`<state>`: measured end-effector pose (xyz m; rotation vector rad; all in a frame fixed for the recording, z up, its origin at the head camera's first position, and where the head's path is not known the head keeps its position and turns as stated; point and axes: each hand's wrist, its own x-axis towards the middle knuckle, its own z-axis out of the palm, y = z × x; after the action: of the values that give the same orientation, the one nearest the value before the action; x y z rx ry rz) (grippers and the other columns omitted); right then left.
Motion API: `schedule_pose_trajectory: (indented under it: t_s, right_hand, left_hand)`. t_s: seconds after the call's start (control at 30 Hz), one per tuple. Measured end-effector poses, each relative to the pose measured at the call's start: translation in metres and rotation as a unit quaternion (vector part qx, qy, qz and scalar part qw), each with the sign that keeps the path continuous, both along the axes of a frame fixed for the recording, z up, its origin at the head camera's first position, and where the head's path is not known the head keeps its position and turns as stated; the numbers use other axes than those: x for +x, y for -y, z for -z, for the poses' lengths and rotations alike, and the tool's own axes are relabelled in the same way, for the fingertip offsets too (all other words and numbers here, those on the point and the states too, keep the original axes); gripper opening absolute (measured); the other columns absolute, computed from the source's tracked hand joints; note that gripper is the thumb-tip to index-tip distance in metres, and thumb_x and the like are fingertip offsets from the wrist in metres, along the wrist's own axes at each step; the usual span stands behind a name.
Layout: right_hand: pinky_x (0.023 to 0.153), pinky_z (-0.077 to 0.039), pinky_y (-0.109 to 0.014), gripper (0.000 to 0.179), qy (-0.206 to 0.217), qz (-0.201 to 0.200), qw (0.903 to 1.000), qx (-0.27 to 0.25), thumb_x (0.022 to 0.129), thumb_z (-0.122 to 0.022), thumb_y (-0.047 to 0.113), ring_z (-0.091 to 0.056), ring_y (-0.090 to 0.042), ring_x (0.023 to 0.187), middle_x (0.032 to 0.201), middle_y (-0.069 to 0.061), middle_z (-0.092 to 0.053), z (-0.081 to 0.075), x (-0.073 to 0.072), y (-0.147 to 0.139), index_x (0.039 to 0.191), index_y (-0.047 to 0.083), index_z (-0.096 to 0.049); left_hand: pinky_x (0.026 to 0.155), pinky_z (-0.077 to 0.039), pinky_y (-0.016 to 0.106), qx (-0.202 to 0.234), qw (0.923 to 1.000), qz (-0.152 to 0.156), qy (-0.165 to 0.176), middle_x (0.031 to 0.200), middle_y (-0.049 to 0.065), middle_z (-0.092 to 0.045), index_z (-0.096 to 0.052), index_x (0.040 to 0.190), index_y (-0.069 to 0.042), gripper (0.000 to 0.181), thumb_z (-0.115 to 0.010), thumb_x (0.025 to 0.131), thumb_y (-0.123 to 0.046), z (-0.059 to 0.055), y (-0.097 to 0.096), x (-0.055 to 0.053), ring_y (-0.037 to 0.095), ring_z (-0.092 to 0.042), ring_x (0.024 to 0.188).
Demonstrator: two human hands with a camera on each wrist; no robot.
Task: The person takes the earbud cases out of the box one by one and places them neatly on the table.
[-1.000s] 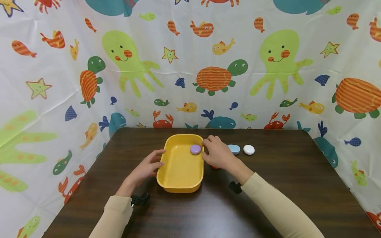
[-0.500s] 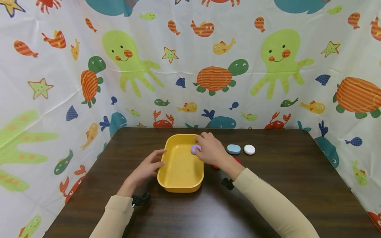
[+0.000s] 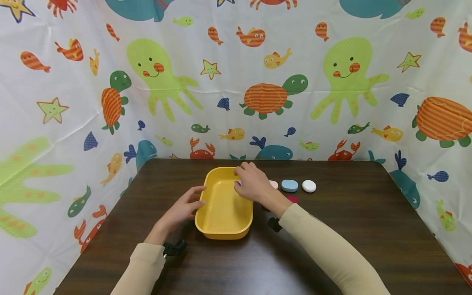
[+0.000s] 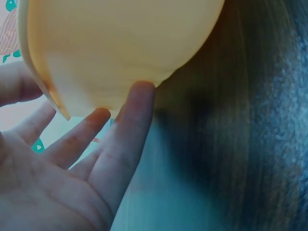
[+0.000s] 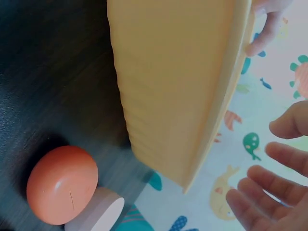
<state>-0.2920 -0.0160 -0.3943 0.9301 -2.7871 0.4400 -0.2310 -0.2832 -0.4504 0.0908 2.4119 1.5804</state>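
Observation:
A yellow rectangular tub [image 3: 223, 215] stands on the dark table. At its left side my left hand [image 3: 178, 209] has loosely bent fingers; in the left wrist view, the fingertips [image 4: 143, 91] touch the outer wall. Over the tub's far right part is my right hand [image 3: 254, 183]. In the right wrist view, its thumb and fingers [image 5: 250, 192] are spread apart, with nothing between them. Inside the tub lies a small purple disc [image 3: 240, 181], mostly hidden by the right hand.
Right of the tub lie a pale pink piece [image 3: 274, 184], a blue oval piece [image 3: 289, 185], a white round piece [image 3: 309, 186] and a crimson piece [image 3: 292, 199]. A smooth orange rounded piece [image 5: 62, 185] sits beside the tub. A patterned curtain [image 3: 228, 82] hangs behind the table.
My right hand has moved left from the tub's right rim to over its inside, covering most of the purple disc. The pink and crimson pieces have come into sight. My left hand stays put.

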Motion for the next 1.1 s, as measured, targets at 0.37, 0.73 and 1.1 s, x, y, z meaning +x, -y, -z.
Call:
schedule_pose_trajectory:
  t_s: [0.37,0.73,1.1]
  right_hand:
    - [0.092,-0.053,-0.036,0.034,0.03,0.011,0.9991,0.028,0.097,-0.064,0.027,-0.05,-0.023,0.103,0.119,-0.008,-0.059,0.008,-0.014,0.011,0.127,0.011,-0.066]
    - [0.092,-0.052,-0.036,0.038,0.061,0.006,0.9957,0.07,0.098,-0.063,0.029,-0.05,-0.022,0.104,0.121,-0.007,-0.058,0.016,-0.022,0.023,0.132,0.013,-0.064]
    - [0.108,-0.045,-0.042,0.041,0.101,0.008,0.9889,0.108,0.096,-0.065,0.033,-0.052,-0.025,0.122,0.133,-0.008,-0.058,0.023,-0.028,0.036,0.133,0.015,-0.063]
  left_hand:
    - [0.094,-0.055,0.054,0.002,1.0,-0.005,0.003,0.153,0.025,-0.037,-0.036,0.154,-0.017,0.055,-0.057,0.104,-0.025,0.0,-0.001,0.002,0.041,-0.051,0.129]
    - [0.093,-0.056,0.052,0.003,1.0,-0.007,0.005,0.154,0.024,-0.036,-0.036,0.154,-0.019,0.055,-0.058,0.104,-0.026,0.001,-0.001,0.002,0.041,-0.051,0.13]
    - [0.092,-0.057,0.05,0.01,0.9999,-0.007,0.004,0.153,0.024,-0.037,-0.037,0.153,-0.02,0.053,-0.057,0.105,-0.024,0.0,-0.002,0.0,0.04,-0.053,0.128]
